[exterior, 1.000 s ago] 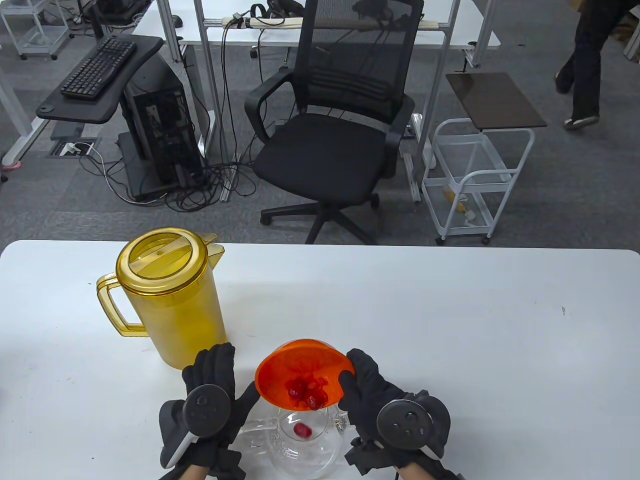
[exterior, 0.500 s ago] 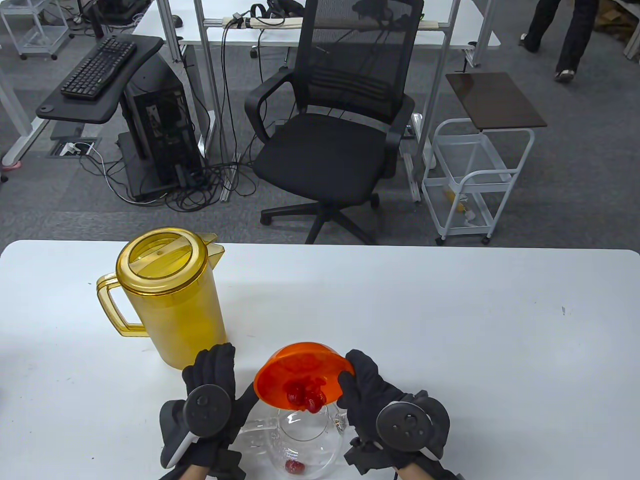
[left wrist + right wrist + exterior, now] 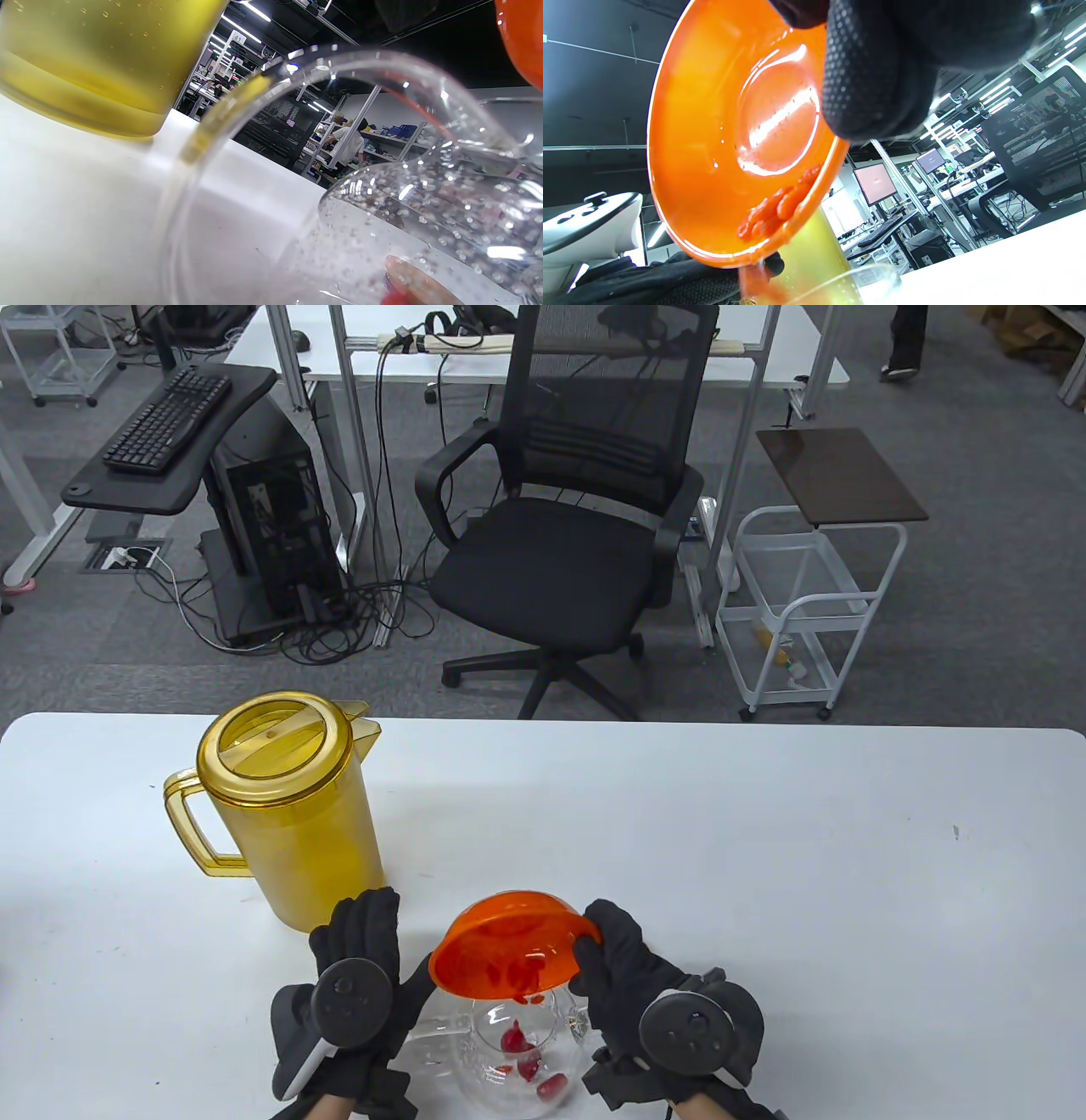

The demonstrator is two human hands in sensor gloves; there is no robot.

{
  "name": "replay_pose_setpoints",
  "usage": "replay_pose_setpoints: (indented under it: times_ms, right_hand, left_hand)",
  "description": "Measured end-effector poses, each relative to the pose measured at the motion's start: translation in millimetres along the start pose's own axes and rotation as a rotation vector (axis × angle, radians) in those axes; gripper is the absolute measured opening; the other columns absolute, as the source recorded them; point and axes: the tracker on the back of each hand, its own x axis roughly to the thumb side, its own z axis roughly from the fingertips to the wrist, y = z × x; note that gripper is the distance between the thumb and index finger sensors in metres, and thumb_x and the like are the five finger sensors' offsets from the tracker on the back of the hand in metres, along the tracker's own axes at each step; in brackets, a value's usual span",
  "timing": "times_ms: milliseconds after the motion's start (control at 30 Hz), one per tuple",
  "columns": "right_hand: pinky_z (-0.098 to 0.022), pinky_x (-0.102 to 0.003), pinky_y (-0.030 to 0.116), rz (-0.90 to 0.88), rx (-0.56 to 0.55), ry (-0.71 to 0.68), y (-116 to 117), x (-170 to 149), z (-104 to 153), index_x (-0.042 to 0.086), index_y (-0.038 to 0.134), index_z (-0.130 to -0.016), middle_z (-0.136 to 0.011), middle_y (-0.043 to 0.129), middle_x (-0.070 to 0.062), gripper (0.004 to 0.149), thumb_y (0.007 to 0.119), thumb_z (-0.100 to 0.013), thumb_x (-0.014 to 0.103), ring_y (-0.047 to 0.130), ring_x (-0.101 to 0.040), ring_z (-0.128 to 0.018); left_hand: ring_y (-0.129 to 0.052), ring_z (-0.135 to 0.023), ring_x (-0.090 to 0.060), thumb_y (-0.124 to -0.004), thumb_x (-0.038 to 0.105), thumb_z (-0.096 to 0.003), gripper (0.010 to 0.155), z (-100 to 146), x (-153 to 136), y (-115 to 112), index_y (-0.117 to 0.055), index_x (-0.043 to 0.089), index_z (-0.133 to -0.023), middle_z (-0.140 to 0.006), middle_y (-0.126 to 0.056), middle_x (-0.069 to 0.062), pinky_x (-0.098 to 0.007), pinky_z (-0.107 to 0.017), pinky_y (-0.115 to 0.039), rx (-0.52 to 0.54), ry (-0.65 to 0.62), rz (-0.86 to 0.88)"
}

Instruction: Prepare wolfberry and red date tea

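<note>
Right hand (image 3: 632,976) grip pinches tilted orange bowl (image 3: 505,942) over glass teapot (image 3: 517,1056); left hand (image 3: 352,976) grip unclear; sign reads "41" (image 3: 238,39).

Teapot (image 3: 517,1056) sits at table's (image 3: 764,848) near edge, centre-left. Bowl (image 3: 506,943) is tipped directly above teapot's mouth, w/ dates (image 3: 530,1063) inside teapot & more at bowl's lower rim. L hand (image 3: 356,984) is just left of teapot, at its handle side; R hand (image 3: 645,984) is just right, on bowl's right rim. Pitcher (image 3: 288,806) stands behind & left of L hand, handle pointing left. Chair (image 3: 560,526) is beyond table's far edge; cart (image 3: 806,602) to chair's right.
</note>
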Motion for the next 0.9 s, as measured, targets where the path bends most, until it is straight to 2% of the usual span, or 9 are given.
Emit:
replay_pose_setpoints:
  times_ms: [567, 900]
  right_hand:
    - [-0.027, -0.035, 0.092, -0.006, -0.031, -0.046, -1.6, 3.3, 1.5, -0.010, 0.052, -0.088, -0.069, 0.084, -0.026, 0.046, 0.070, -0.055, 0.016, 0.108, -0.020, -0.033]
    - [-0.026, -0.035, 0.092, -0.020, -0.038, 0.008, -4.1, -3.5, 1.0, -0.011, 0.052, -0.088, -0.068, 0.084, -0.026, 0.046, 0.070, -0.055, 0.016, 0.108, -0.020, -0.032]
  left_hand:
    - [-0.026, -0.114, -0.048, -0.062, 0.061, -0.0572, 0.089, 0.0, 0.1, -0.1, -0.019, 0.013, -0.118, -0.125, -0.030, -0.017, -0.057, -0.079, -0.016, 0.000, -0.001, -0.002]
    - [-0.026, -0.114, -0.048, -0.062, 0.061, -0.0571, 0.089, -0.3, 0.0, -0.1, -0.019, 0.013, -0.118, -0.125, -0.030, -0.017, -0.057, -0.079, -0.016, 0.003, -0.002, 0.000]
